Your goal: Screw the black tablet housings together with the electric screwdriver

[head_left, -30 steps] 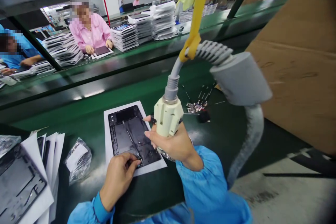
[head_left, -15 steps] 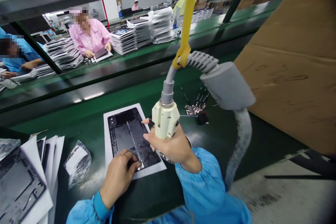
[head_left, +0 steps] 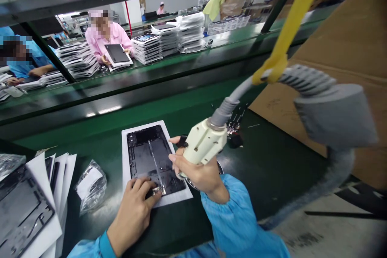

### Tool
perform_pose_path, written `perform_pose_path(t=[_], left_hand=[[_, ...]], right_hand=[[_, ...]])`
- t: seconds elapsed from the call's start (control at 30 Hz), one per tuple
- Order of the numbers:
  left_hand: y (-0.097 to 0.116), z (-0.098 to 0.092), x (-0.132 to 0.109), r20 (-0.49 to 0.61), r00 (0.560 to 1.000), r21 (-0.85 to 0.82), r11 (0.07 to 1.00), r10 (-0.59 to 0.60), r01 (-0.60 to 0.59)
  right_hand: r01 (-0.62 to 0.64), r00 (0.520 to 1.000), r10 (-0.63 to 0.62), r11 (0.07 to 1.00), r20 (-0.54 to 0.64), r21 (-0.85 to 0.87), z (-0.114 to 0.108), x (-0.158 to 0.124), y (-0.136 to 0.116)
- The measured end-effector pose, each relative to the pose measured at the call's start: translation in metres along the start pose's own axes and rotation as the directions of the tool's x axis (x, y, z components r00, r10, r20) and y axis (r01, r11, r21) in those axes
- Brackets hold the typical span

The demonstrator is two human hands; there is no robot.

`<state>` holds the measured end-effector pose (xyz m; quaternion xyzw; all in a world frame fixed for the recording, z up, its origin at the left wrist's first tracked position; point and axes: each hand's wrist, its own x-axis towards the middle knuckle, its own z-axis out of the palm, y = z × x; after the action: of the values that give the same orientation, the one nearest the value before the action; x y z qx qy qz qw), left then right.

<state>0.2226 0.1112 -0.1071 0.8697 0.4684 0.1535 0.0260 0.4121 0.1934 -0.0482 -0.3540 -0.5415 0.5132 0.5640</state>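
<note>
1. My right hand [head_left: 199, 171] is wrapped tight round the cream plastic electric screwdriver [head_left: 203, 145]. It leans to the right, and its grey ribbed hose [head_left: 302, 80] hangs from a yellow strap [head_left: 290, 32].
2. The landmark is the black flat tablet back shell [head_left: 151, 159] lying on a white sheet of paper [head_left: 127, 185] on the green conveyor belt [head_left: 272, 161]. The screwdriver sits just over the shell's right edge.
3. My left hand [head_left: 134, 205] lies flat on the shell's near edge, fingers spread and pressing down beside a small metal part [head_left: 157, 190] — it grips nothing.
4. Left of the shell lies a crumpled clear plastic bag [head_left: 90, 183]. Further left is a stack of dark shells on white sheets [head_left: 27, 205].
5. Right of the shell, past the screwdriver, is a small scatter of screws and bits [head_left: 234, 123] — too small to make out singly.
6. Far beyond the shell, a person in a pink smock [head_left: 109, 36] holds up a dark tablet [head_left: 116, 53]. Stacks of tablets in white sheets [head_left: 169, 38] stand beside that person.
7. A brown cardboard sheet [head_left: 332, 40] leans well off to the shell's right.
</note>
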Motion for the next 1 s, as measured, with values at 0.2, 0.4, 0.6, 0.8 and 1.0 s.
perform_pose_path(t=[0.2, 0.4, 0.6, 0.8, 1.0], left_hand=[[-0.017, 0.015, 0.013, -0.067, 0.985, -0.05, 0.987, -0.157, 0.154], [-0.019, 0.017, 0.015, -0.027, 0.975, -0.121, 0.969, -0.219, 0.215], [-0.018, 0.019, 0.015, -0.019, 0.973, -0.151, 0.963, -0.23, 0.225], [-0.018, 0.022, 0.013, -0.015, 0.973, -0.151, 0.963, -0.229, 0.224], [-0.017, 0.021, 0.013, 0.012, 0.975, -0.168, 0.961, -0.221, 0.22]], right_hand=[[0.021, 0.999, -0.021, 1.0, -0.034, 0.003, 0.03, 0.01, 0.023], [-0.046, 0.999, 0.047, 0.995, 0.007, -0.087, 0.042, 0.008, 0.052], [-0.099, 0.994, 0.104, 0.989, 0.044, -0.108, 0.04, -0.001, 0.049], [-0.02, 0.998, 0.029, 0.986, 0.055, -0.165, 0.039, -0.006, 0.048], [0.033, 0.988, 0.011, 0.958, 0.153, -0.284, 0.037, -0.009, 0.034]])
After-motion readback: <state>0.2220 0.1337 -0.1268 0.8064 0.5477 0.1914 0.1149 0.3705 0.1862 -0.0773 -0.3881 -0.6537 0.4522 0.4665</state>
